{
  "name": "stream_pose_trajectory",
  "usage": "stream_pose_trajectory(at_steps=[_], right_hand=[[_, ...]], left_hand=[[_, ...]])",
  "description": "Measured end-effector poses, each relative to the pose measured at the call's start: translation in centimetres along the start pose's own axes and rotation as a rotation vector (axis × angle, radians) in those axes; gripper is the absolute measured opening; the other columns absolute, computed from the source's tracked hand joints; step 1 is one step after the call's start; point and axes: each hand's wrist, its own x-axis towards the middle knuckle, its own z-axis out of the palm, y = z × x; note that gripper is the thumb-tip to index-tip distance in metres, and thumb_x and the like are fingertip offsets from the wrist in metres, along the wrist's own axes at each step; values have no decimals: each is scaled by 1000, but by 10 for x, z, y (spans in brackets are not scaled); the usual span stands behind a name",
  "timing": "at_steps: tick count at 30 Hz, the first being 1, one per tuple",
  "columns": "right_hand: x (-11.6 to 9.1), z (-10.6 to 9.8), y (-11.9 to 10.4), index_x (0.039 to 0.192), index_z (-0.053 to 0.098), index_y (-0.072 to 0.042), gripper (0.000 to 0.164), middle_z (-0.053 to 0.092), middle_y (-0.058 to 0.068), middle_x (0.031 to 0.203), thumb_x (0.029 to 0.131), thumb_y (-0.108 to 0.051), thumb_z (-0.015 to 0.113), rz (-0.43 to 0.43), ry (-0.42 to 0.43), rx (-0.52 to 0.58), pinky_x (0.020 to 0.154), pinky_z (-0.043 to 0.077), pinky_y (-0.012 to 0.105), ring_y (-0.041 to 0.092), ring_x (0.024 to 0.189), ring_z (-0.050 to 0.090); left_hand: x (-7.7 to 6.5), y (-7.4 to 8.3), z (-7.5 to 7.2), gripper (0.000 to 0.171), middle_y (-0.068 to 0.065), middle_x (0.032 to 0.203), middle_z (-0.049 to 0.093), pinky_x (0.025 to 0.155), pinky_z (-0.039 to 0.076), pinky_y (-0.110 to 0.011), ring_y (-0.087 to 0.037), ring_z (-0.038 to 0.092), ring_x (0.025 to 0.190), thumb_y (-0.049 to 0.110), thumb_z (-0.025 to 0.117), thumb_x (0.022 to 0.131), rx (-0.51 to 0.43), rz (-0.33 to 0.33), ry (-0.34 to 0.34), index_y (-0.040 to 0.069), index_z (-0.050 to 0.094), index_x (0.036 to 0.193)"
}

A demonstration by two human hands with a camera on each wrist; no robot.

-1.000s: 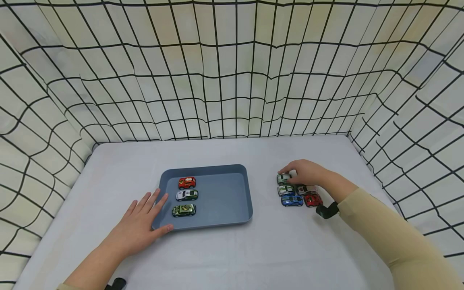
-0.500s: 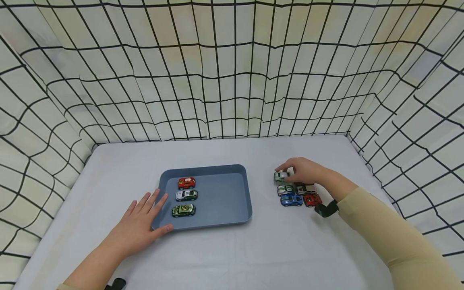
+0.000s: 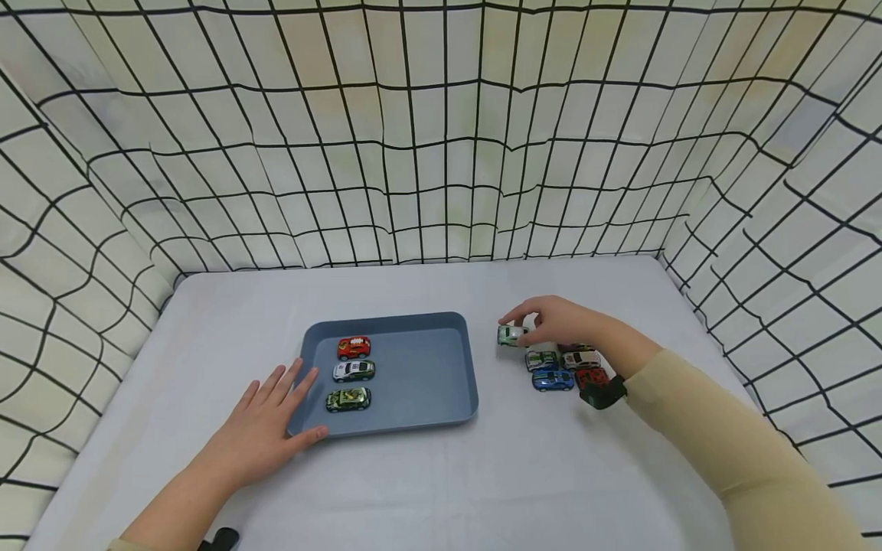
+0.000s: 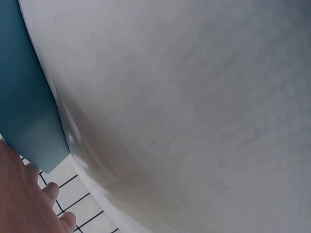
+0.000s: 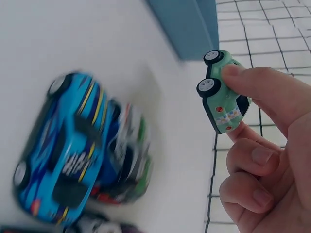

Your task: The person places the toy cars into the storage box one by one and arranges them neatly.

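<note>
Head view: mint toy car [image 3: 510, 335] pinched in right hand [image 3: 561, 325], lengthwise left-right.

Staged recording booth: grid-patterned cloth walls [image 3: 441, 153], covered table [image 3: 482, 474].

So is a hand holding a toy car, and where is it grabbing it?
Yes, the right hand pinches the pale green car by its sides.

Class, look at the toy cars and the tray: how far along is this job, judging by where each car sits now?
Done: three cars lie in the blue tray: red, white and green camouflage. In hand: the right hand pinches a pale green car off the table, between the cluster and the tray, while the left hand rests on the tray's edge. Left: the cluster of at least four cars on the table.
</note>
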Motion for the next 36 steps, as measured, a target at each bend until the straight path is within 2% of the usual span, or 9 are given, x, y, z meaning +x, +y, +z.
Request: stream_pose_trajectory(at_steps=[8,12,17,24,32,36], right_hand=[[13,4,-25,127,68,-34,42,63,-5,112,86,-31,78,-20,-36,48,73,49,34,21,89,56],[22,9,-37,127,68,-33,42,64,-4,111,86,-30,79,-47,-54,72,74,48,35,22,92,56],[35,22,-55,127,69,-31,42,64,-7,107,87,-29,79,-101,-77,66,84,49,34,22,107,55],[53,45,-84,126,70,-29,41,63,-7,105,86,-26,79,-150,-133,54,73,50,29,21,94,57],[67,70,-110,126,70,-32,41,62,-10,105,86,-30,79,-198,-162,-16,72,50,27,16,92,58],[73,81,-119,126,70,-30,41,64,-12,105,86,-31,80,-202,-171,-40,78,49,26,14,98,59]], left_hand=[[0,0,0,99,-18,163,18,114,13,-67,-44,16,147,76,51,86,2,1,3,11,29,157],[-1,-1,1,99,-19,163,18,114,13,-68,-44,16,147,76,52,86,3,1,5,11,29,157],[-1,-1,1,99,-19,163,19,114,13,-67,-44,17,147,77,51,86,4,1,6,11,29,157],[-1,0,0,99,-19,162,19,114,13,-67,-44,17,147,76,51,86,1,5,4,11,30,157],[-1,1,-2,98,-19,163,19,114,13,-67,-44,16,147,75,52,86,-5,4,2,12,30,157],[-1,2,-3,98,-19,163,18,114,13,-67,-44,16,147,75,52,86,-4,3,4,11,29,157]])
